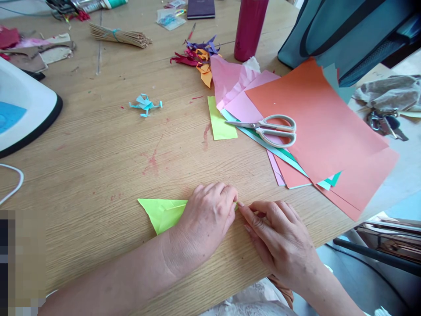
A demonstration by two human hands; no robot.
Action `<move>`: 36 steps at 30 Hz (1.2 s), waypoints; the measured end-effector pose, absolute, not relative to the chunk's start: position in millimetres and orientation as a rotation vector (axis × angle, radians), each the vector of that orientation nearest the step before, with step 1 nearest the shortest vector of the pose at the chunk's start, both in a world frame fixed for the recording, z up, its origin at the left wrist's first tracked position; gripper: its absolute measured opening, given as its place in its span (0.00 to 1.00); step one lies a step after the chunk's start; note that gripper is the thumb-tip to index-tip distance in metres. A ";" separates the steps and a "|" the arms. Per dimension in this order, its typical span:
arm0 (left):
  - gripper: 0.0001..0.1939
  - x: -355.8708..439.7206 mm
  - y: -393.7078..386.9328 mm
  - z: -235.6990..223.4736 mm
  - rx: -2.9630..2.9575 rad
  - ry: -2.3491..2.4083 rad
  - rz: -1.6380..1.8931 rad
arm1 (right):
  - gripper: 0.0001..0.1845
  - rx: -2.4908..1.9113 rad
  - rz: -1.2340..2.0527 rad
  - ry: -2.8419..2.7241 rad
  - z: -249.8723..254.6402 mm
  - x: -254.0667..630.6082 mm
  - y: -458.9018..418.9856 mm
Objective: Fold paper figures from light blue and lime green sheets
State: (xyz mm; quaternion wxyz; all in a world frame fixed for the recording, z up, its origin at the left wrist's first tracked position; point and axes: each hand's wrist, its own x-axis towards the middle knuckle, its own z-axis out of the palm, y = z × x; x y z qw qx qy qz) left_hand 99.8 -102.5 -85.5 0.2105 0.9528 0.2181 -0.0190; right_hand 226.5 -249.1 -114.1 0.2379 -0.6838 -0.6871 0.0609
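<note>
A folded piece of lime-green paper [164, 213] lies on the wooden table close to the front edge, its wide end pointing left. My left hand [210, 213] is closed over its right part, fingers curled and pressing on it, so much of the paper is hidden. At the paper's right tip, my right hand [279, 237] pinches the narrow point between thumb and forefinger. The two hands nearly meet there. Farther back on the table sits a small light-blue folded paper figure [145, 105].
White-handled scissors [278, 130] rest on stacked coloured sheets [329, 118] at the right, beside a lime-green strip [221, 120]. Behind stand a magenta bottle [250, 30], a teal bag [332, 35], folded paper pieces [200, 57] and a stick bundle [120, 36]. An iron [26, 101] is left.
</note>
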 end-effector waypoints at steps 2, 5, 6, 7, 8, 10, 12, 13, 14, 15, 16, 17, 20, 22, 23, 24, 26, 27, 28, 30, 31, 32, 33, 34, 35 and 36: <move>0.06 99.9 -102.2 -85.3 2.644 0.611 -0.064 | 0.24 -1.879 0.169 -1.880 -114.3 226.5 -249.3; 0.06 97.4 -100.1 -83.6 2.628 0.626 -0.081 | 0.22 -1.892 0.155 -1.885 -115.0 226.7 -249.7; 0.05 95.7 -98.8 -82.5 2.622 0.632 -0.083 | 0.21 -1.897 0.145 -1.890 -115.1 226.8 -249.7; 0.05 93.5 -97.1 -81.1 2.616 0.637 -0.084 | 0.21 -1.900 0.137 -1.897 -115.3 226.9 -249.6; 0.05 90.9 -95.2 -79.5 2.611 0.642 -0.084 | 0.21 -1.902 0.129 -1.903 -115.4 226.9 -249.5; 0.05 85.6 -90.9 -76.2 2.604 0.659 -0.099 | 0.21 -1.898 0.112 -1.910 -115.4 227.0 -249.0; 0.05 81.2 -86.7 -73.3 2.601 0.686 -0.128 | 0.21 -1.892 0.095 -1.911 -115.4 226.8 -248.4; 0.05 79.6 -85.0 -72.3 2.600 0.698 -0.137 | 0.21 -1.890 0.089 -1.911 -115.5 226.7 -248.2; 0.05 78.5 -83.5 -71.5 2.598 0.707 -0.137 | 0.21 -1.890 0.084 -1.910 -115.6 226.6 -248.1; 0.04 77.8 -82.4 -70.9 2.596 0.712 -0.130 | 0.21 -1.893 0.083 -1.908 -115.7 226.4 -248.0; 0.05 77.5 -81.6 -70.3 2.596 0.714 -0.120 | 0.21 -1.898 0.084 -1.905 -115.8 226.2 -248.1; 0.05 77.5 -81.0 -69.8 2.599 0.712 -0.115 | 0.21 -1.903 0.086 -1.904 -115.9 226.0 -248.1; 0.07 78.2 -80.5 -68.3 2.629 0.702 -0.153 | 0.21 -1.917 0.081 -1.903 -115.9 225.3 -248.1; 0.07 78.5 -80.9 -68.0 2.662 0.690 -0.180 | 0.21 -1.920 0.069 -1.902 -115.7 224.9 -247.8; 0.07 78.5 -81.3 -68.4 2.680 0.687 -0.186 | 0.21 -1.922 0.067 -1.900 -115.7 224.7 -247.7; 0.07 78.5 -81.8 -69.0 2.698 0.684 -0.188 | 0.21 -1.925 0.068 -1.897 -115.7 224.6 -247.6; 0.06 78.6 -83.0 -70.7 2.731 0.689 -0.191 | 0.22 -1.932 0.074 -1.896 -116.1 224.7 -248.0; 0.06 78.8 -83.7 -71.6 2.743 0.695 -0.196 | 0.22 -1.936 0.077 -1.900 -116.4 224.8 -248.3; 0.06 79.1 -84.3 -72.4 2.753 0.698 -0.201 | 0.22 -1.938 0.078 -1.909 -116.8 225.0 -248.8; 0.06 79.6 -85.3 -73.3 2.770 0.694 -0.206 | 0.22 -1.940 0.075 -1.932 -117.4 225.5 -249.7; 0.06 79.8 -85.8 -73.5 2.778 0.690 -0.206 | 0.22 -1.942 0.073 -1.942 -117.5 225.7 -250.1; 0.06 79.9 -86.2 -73.6 2.786 0.687 -0.206 | 0.22 -1.944 0.071 -1.950 -117.6 225.8 -250.3; 0.06 79.9 -86.7 -73.8 2.795 0.684 -0.201 | 0.22 -1.945 0.068 -1.956 -117.6 225.8 -250.5; 0.06 79.8 -87.2 -74.2 2.806 0.684 -0.193 | 0.22 -1.946 0.068 -1.961 -117.4 225.7 -250.5; 0.07 79.5 -87.7 -74.7 2.817 0.683 -0.186 | 0.22 -1.946 0.069 -1.962 -117.3 225.6 -250.4; 0.07 79.2 -88.3 -75.4 2.829 0.682 -0.177 | 0.22 -1.946 0.071 -1.961 -117.1 225.5 -250.3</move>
